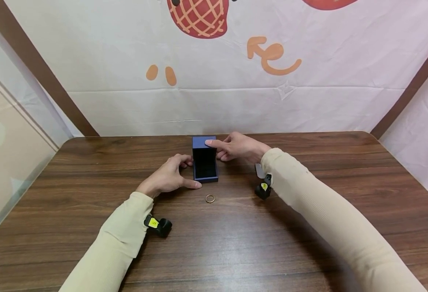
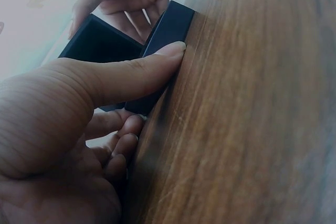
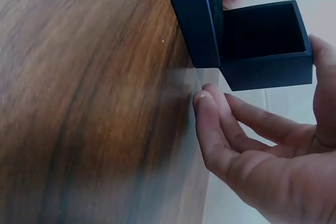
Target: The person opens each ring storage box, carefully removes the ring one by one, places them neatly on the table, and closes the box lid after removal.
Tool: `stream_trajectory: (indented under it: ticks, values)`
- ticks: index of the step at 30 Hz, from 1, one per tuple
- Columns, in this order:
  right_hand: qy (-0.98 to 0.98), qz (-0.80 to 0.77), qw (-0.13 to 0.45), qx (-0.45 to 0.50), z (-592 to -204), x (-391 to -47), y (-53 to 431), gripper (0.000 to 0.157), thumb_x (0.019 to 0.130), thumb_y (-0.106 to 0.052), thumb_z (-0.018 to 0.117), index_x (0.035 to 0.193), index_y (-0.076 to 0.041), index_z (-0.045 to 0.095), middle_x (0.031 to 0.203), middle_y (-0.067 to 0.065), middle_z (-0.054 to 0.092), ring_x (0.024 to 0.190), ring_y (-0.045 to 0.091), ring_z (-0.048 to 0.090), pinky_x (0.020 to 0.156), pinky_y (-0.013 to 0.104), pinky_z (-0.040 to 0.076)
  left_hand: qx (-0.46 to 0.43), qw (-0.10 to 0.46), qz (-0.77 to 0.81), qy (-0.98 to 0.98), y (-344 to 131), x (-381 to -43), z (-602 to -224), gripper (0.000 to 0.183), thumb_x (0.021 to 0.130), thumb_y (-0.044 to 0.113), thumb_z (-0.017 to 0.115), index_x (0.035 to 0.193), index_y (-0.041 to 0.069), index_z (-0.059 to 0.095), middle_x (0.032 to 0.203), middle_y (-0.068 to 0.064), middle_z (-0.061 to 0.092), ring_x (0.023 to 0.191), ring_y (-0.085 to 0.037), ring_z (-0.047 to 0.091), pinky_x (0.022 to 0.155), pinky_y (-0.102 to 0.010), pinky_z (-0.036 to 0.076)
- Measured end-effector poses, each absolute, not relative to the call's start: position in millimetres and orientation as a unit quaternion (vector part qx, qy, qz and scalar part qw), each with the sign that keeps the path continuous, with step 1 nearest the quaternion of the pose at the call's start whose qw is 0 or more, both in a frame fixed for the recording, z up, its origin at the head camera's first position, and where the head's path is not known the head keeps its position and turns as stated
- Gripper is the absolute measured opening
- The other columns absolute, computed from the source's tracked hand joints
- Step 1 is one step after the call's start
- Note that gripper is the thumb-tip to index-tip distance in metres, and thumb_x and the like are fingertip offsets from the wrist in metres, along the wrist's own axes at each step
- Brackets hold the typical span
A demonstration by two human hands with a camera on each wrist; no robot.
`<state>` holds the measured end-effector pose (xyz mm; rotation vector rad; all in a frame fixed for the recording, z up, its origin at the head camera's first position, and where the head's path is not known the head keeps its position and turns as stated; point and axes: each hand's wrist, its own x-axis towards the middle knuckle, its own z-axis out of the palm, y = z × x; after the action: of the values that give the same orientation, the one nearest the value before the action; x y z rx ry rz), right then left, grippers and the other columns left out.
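Holding a small blue box (image 1: 204, 164) in the head view, close to the far edge of the brown worktop (image 1: 214, 247). Its lid (image 1: 203, 142) is standing up, so you can see the black inside. My left hand (image 1: 168, 175) has it from the left side, thumb at the front corner. My right hand (image 1: 241, 147) comes in from the other side, thumb laid across the lid. The gold ring (image 1: 210, 202) is just sitting on the worktop in front of the box — near my left thumb, not touching it. Cream sleeves (image 1: 317, 198) on both arms, printed cloth (image 1: 217, 81) hanging behind.

From the left wrist, my thumb lies along the front of the base and the other fingers are curled in at the side, so yeah, I'm pinching the base. The ring peeks in at the top, and my right hand shows past the lid.

Over on the right wrist my thumb is up against the lid's edge. The other fingers are loosely bent, bunched close together just beside the box — there's a visible gap, so they aren't pinching anything. A bit of my left hand pokes out behind the box.
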<state>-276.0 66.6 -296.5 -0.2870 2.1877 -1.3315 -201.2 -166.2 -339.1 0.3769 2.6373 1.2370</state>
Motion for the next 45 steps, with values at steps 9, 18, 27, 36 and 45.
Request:
stream_trajectory:
  ticks: [9,18,27,36,45]
  values:
    - [0.805,-0.505,0.292,-0.111,-299.9,-278.3,64.3,0.047,0.096,-0.042,0.070,0.109,0.003,0.071,0.101,0.013,0.070,0.086,0.017,0.068,0.093,0.037,0.054,0.126,0.102,0.422,0.892,-168.3,-199.9,-338.4,0.074,0.077,0.021,0.091,0.134,-0.008,0.054,0.128,-0.020,0.053,0.123,-0.037,0.042,0.109,-0.052,0.032]
    - [0.810,-0.494,0.285,-0.135,-299.7,-275.7,67.0,0.060,0.092,-0.031,0.078,0.134,0.006,0.059,0.104,0.012,0.073,0.093,0.019,0.067,0.098,0.032,0.049,0.128,0.104,0.425,0.890,-168.8,-200.5,-339.6,0.075,0.077,0.021,0.091,0.136,-0.007,0.053,0.129,-0.021,0.052,0.123,-0.037,0.041,0.109,-0.053,0.032]
    - [0.843,-0.446,0.236,-0.188,-299.8,-268.6,72.9,0.060,0.085,-0.032,0.085,0.131,0.000,0.065,0.111,0.007,0.073,0.106,0.021,0.063,0.099,0.036,0.047,0.131,0.103,0.420,0.892,-166.9,-201.1,-338.7,0.078,0.077,0.022,0.091,0.138,-0.007,0.052,0.128,-0.020,0.052,0.122,-0.036,0.041,0.108,-0.053,0.032]
    - [0.859,-0.401,0.171,-0.267,-302.0,-256.1,71.9,0.055,0.074,-0.022,0.093,0.118,0.002,0.070,0.098,0.006,0.075,0.094,0.017,0.070,0.088,0.031,0.054,0.125,0.108,0.420,0.892,-166.4,-201.0,-339.0,0.081,0.077,0.022,0.091,0.140,-0.007,0.049,0.130,-0.020,0.051,0.125,-0.036,0.039,0.110,-0.053,0.030]
    - [0.887,-0.328,0.121,-0.303,-302.5,-247.4,69.8,0.055,0.071,-0.028,0.095,0.114,-0.004,0.072,0.098,0.002,0.074,0.095,0.019,0.070,0.090,0.032,0.053,0.132,0.103,0.420,0.892,-166.1,-201.0,-340.1,0.080,0.077,0.020,0.091,0.139,-0.009,0.050,0.128,-0.022,0.052,0.122,-0.037,0.043,0.109,-0.052,0.032]
